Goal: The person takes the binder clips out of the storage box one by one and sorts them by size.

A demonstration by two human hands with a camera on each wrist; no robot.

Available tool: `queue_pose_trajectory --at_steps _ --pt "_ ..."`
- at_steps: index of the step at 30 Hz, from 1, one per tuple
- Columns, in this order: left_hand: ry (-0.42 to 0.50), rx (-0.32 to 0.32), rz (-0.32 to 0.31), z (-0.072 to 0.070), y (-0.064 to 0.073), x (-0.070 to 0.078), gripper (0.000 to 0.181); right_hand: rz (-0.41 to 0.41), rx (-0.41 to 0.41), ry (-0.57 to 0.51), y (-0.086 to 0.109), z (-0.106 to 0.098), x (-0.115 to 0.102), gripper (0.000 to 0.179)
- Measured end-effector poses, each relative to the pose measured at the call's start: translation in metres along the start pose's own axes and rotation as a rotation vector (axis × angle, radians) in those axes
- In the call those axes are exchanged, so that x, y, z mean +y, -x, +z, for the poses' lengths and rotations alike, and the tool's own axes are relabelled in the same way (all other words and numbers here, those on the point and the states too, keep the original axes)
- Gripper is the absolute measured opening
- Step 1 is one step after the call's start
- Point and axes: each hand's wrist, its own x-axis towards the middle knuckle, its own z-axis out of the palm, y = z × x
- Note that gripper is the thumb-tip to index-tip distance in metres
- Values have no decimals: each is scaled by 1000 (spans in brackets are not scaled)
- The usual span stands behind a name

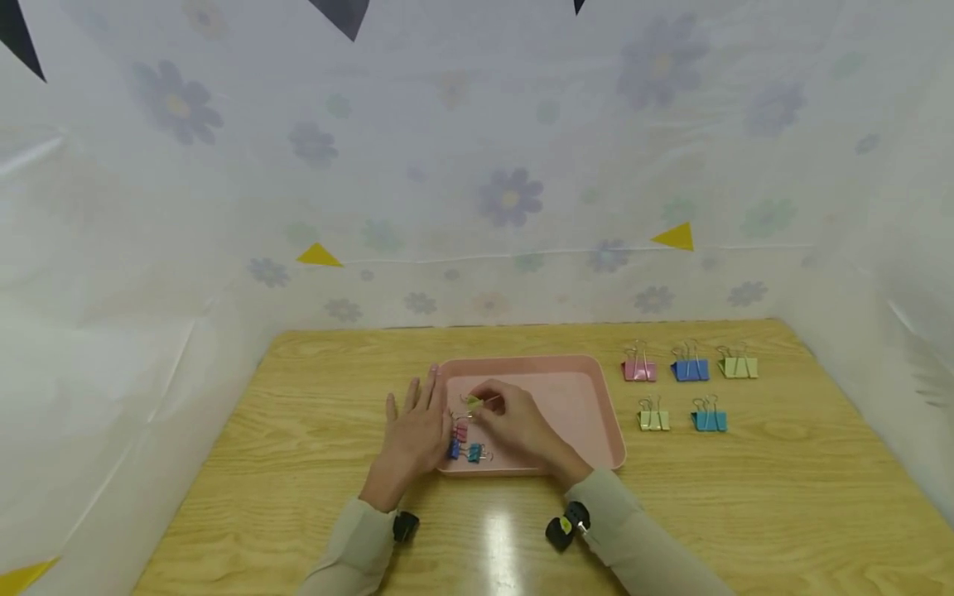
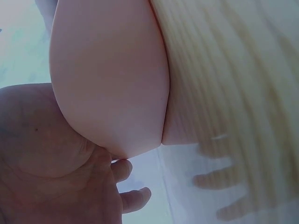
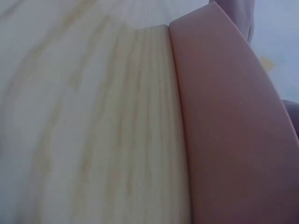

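Observation:
A pink tray (image 1: 566,406) lies on the wooden table; its outer wall fills much of both wrist views. My left hand (image 1: 417,430) rests against the tray's left side with its fingers extended. Inside, at the tray's left end, my right hand (image 1: 517,424) pinches a small yellow-green binder clip (image 1: 474,402). Just below that lie a pink binder clip (image 1: 460,432), a dark blue binder clip (image 1: 454,449) and a teal binder clip (image 1: 474,453). The left hand partly covers this corner. In the right wrist view, the tray wall (image 3: 229,102) hides the right fingers' work.
Right of the tray stand larger binder clips in two rows: pink (image 1: 639,371), blue (image 1: 691,370) and light green (image 1: 739,368) behind, light green (image 1: 654,420) and teal (image 1: 710,420) in front. A flower-patterned white sheet (image 1: 447,165) encloses the table's back and sides.

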Motion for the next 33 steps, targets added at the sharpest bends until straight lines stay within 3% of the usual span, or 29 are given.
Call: queue_pose_trajectory --at_steps 13,28,33 --pt "-15 -1 -9 -6 2 5 63 5 45 52 2 -12 8 39" --pt "-6 -7 -10 -3 3 2 61 74 83 -6 14 -29 13 22" --pt "5 6 -2 -2 2 1 62 60 126 -32 18 -41 14 21"
